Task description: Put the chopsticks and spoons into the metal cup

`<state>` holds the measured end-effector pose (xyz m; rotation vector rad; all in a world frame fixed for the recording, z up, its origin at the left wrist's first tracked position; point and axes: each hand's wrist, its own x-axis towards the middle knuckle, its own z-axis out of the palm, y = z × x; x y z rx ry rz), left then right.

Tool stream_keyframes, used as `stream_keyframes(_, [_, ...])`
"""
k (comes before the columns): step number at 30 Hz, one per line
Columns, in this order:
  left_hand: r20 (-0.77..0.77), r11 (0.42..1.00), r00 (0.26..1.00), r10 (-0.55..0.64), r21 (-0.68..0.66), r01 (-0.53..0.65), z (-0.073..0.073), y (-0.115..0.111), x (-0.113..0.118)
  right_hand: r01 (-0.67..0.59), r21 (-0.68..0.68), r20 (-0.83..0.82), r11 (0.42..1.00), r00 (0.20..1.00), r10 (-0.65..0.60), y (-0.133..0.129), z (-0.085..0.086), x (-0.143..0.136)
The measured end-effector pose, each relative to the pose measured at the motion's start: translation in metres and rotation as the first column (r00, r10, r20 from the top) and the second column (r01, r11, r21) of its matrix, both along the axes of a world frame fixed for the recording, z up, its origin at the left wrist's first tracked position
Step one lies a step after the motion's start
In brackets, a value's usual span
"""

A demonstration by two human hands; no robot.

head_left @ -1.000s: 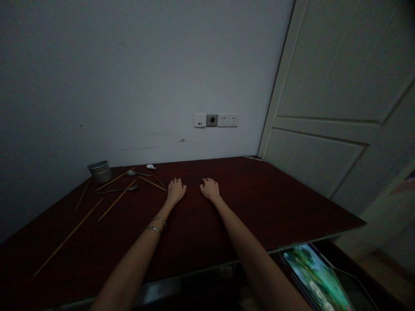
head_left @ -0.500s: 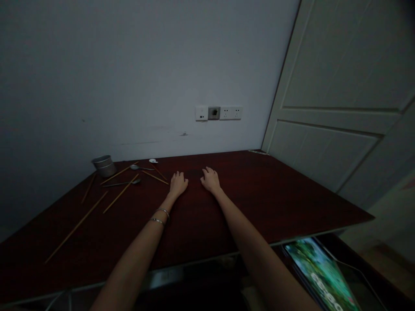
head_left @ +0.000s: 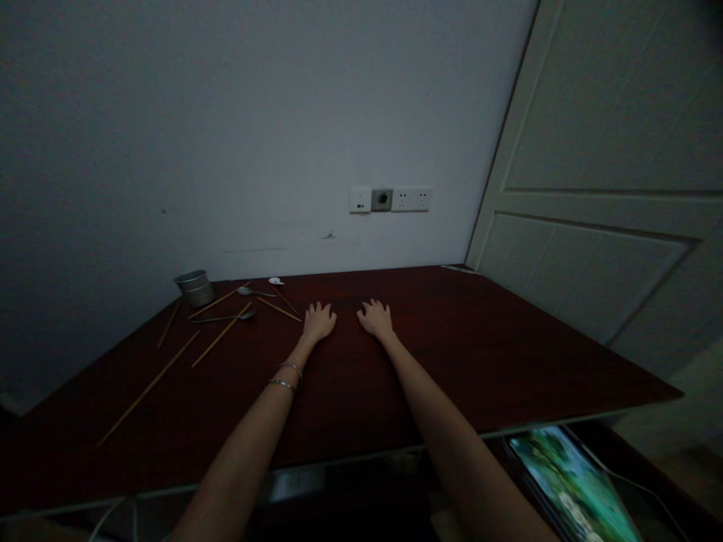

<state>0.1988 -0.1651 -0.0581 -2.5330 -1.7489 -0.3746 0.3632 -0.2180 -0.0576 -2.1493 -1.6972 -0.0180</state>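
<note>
My left hand [head_left: 320, 322] lies palm down on the dark red table [head_left: 474, 339], fingers spread, with nothing in it. Two bracelets [head_left: 286, 376] circle that wrist. My right hand [head_left: 375, 318] rests flat to the right of it, fingers apart and holding nothing. Left of my left hand, several chopsticks [head_left: 222, 335] are scattered; one short chopstick [head_left: 279, 309] points almost at its fingers. Among them lie a spoon [head_left: 246, 290] and, closer to me, a second spoon [head_left: 247, 315]. A metal cup [head_left: 195, 288] stands at the far left near the wall.
A small white object [head_left: 275, 281] lies by the wall. Wall sockets [head_left: 411, 199] sit above the table's back edge. A door [head_left: 587, 248] borders the right side. Below the front edge at right, a tablet-like lit screen [head_left: 576, 478] shows, with a thin cable beside it.
The view has shifted slightly, so everything sits further right. My right hand's fingers have spread out more, and my left hand's fingers look wider apart. The chopsticks, spoons and cup stay in place.
</note>
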Motion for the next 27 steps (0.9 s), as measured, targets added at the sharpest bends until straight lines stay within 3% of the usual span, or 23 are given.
stream_keyframes(27, [0.019, 1.0, 1.0, -0.006, -0.015, 0.006, 0.002, -0.006, 0.0013, -0.007, -0.033, 0.017, 0.999, 1.0, 0.008, -0.0017, 0.0005, -0.0015])
